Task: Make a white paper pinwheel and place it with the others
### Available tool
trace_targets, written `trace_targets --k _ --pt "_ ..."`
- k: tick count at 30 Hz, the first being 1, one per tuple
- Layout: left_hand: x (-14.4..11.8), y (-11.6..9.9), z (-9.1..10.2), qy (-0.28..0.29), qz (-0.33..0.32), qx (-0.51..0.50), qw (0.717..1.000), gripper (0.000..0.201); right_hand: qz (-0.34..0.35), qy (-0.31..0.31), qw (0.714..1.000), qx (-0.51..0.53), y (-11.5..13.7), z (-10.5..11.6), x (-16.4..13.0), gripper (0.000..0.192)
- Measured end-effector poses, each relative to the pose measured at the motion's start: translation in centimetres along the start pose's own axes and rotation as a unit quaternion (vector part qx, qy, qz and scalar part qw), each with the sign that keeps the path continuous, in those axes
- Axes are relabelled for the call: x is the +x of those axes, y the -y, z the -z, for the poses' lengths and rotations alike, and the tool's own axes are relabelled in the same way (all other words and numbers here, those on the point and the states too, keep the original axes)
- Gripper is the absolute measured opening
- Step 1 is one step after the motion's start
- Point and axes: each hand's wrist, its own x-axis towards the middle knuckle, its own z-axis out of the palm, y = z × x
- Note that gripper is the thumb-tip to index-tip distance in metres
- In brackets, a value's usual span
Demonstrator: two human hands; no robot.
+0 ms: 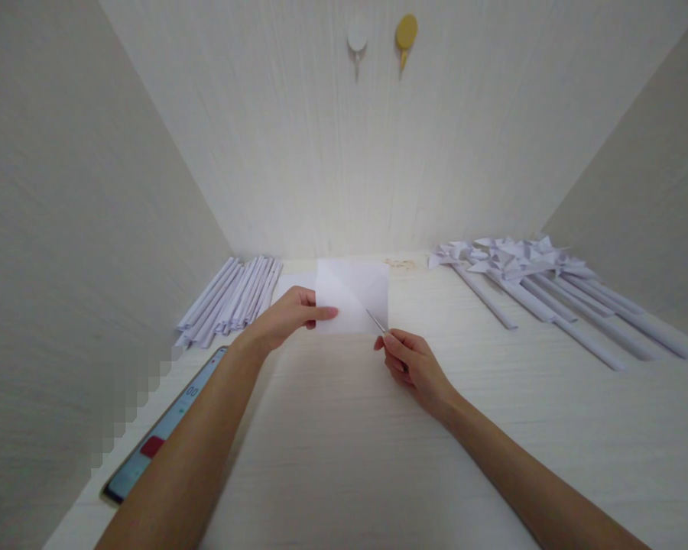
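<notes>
— While my left hand (287, 315) pinches the left edge of the creased square sheet of white paper (352, 296), where does that sheet sit?

— Raised just above the pale wooden tabletop (344, 443), centre. My right hand (416, 365) is closed on thin metal scissors (377, 321), blades at the sheet's lower right corner. Rolled white paper sticks (229, 298) lie left; white paper pinwheels (544, 286) lie right.

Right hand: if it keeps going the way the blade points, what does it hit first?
The right hand holds a thin blade pointing up-left, its tip already at the square paper sheet held by the left hand. The sheet comes first; depth unclear.
</notes>
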Motion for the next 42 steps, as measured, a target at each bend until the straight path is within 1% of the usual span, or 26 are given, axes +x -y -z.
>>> trace_targets --k 2,4,6,7,11,13,16,22,28,31,36,42 --pt "0.4 0.2 -0.1 -0.062 -0.013 -0.041 0.997 0.02 0.001 -0.009 1.0 0.012 0.0 0.0 0.0 0.028" --pt "0.6 0.3 -0.4 -0.111 -0.017 -0.089 0.99 0.025 0.004 -0.019 0.999 0.028 0.0 0.0 0.0 0.027" --pt "0.8 0.3 -0.9 -0.14 -0.014 -0.127 0.982 0.027 0.009 -0.024 0.999 0.042 0.0 -0.1 0.0 0.027" --pt "0.8 0.2 -1.2 -0.146 -0.011 -0.141 0.979 0.025 0.011 -0.024 0.999 0.046 0.0 -0.1 0.0 0.027" --pt "0.6 0.1 -3.0 -0.127 -0.014 -0.182 0.975 0.009 0.019 -0.016 0.998 0.052 -0.1 -0.1 -0.1 0.026" --pt "0.6 0.2 -3.8 -0.115 -0.023 -0.189 0.975 0.005 0.023 -0.013 0.998 0.054 -0.2 -0.1 -0.1 0.026" --pt "0.5 0.6 -4.5 -0.106 -0.033 -0.18 0.977 0.009 0.027 -0.01 0.998 0.059 -0.2 0.1 -0.2 0.026" --pt "0.6 1.4 -5.1 -0.097 -0.041 -0.146 0.984 0.02 0.018 -0.013 0.999 0.05 -0.1 0.0 -0.2 0.027" --pt "0.5 1.7 -5.9 -0.081 -0.036 -0.218 0.972 0.021 0.02 -0.004 0.998 0.052 -0.1 -0.1 -0.2 0.026" --pt "0.4 1.8 -6.3 -0.08 -0.04 -0.237 0.967 0.022 0.022 -0.005 0.998 0.051 -0.1 -0.1 -0.2 0.027" --pt "0.4 2.0 -6.7 -0.085 -0.038 -0.241 0.966 0.022 0.019 -0.006 0.998 0.054 -0.1 -0.1 -0.2 0.027" --pt "0.3 2.1 -6.9 -0.09 -0.042 -0.232 0.968 0.021 0.021 -0.004 0.998 0.051 -0.1 -0.2 -0.2 0.027"
